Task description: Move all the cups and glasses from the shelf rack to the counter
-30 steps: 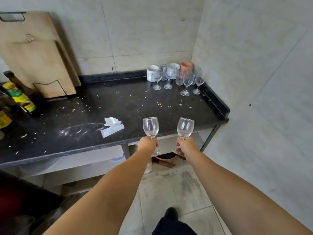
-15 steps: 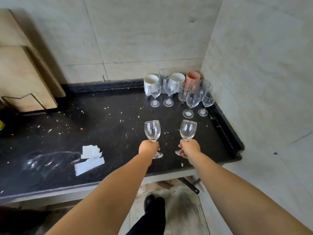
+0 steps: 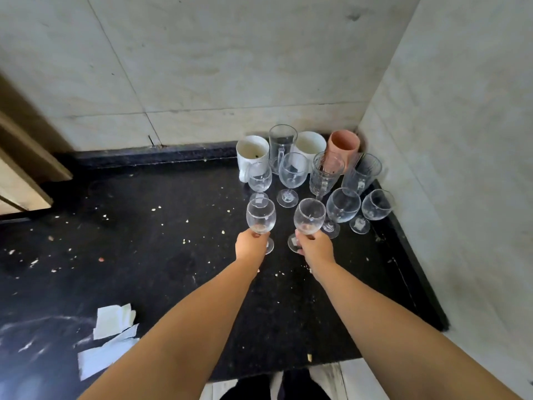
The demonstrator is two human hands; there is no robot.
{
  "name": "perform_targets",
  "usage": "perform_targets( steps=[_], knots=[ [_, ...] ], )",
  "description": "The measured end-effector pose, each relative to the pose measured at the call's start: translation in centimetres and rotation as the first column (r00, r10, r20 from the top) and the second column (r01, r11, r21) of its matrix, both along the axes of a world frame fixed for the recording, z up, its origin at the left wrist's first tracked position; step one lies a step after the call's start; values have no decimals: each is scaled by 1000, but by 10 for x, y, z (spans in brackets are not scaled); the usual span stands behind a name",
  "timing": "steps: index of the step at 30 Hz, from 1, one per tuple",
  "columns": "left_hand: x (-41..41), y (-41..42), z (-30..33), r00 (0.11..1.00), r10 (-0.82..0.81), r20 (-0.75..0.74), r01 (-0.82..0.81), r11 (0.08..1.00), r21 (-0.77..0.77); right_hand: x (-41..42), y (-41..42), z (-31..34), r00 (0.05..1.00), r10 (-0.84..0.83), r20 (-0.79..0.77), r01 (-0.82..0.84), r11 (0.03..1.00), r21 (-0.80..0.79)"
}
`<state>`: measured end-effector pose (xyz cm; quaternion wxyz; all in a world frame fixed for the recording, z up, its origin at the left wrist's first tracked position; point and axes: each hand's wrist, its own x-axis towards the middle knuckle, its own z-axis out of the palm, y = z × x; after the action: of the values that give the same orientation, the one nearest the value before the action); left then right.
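My left hand [image 3: 250,246] grips the stem of a clear wine glass [image 3: 260,215], and my right hand [image 3: 315,249] grips the stem of a second wine glass [image 3: 309,215]. Both glasses are upright over the black counter [image 3: 161,243], just in front of a cluster in the far right corner. That cluster holds several wine glasses [image 3: 343,205], a tall tumbler [image 3: 282,140], two white mugs [image 3: 251,153], a pink cup [image 3: 343,145] and a ribbed glass [image 3: 326,173]. Whether the held glasses' feet touch the counter I cannot tell. The shelf rack is out of view.
Crumbs are scattered over the counter. Torn white paper [image 3: 111,333] lies near the front left edge. A wooden board [image 3: 20,168] leans against the wall at the left. Tiled walls close the corner behind and to the right. My dark shoes [image 3: 274,385] show below the counter edge.
I have stepped closer and both hands have carried their glasses forward over the counter, from its front edge to just before the cluster in the corner.
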<state>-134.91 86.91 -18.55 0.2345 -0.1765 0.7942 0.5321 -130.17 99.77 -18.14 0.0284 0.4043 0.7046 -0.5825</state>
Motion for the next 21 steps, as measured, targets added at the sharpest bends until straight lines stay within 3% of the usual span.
perform_targets(
  steps=[6,15,21],
  knots=[
    [-15,15,-14,998,54,21,-54,998,23,-25,9,-16,1000,23,21,-21,995,-95],
    [-17,20,-28,992,104,73,-114,982,149,-35,15,-32,999,45,25,-44,997,-64],
    [-17,22,-24,991,115,62,-124,978,165,-37,16,-30,999,31,22,-28,991,-128]
  ],
)
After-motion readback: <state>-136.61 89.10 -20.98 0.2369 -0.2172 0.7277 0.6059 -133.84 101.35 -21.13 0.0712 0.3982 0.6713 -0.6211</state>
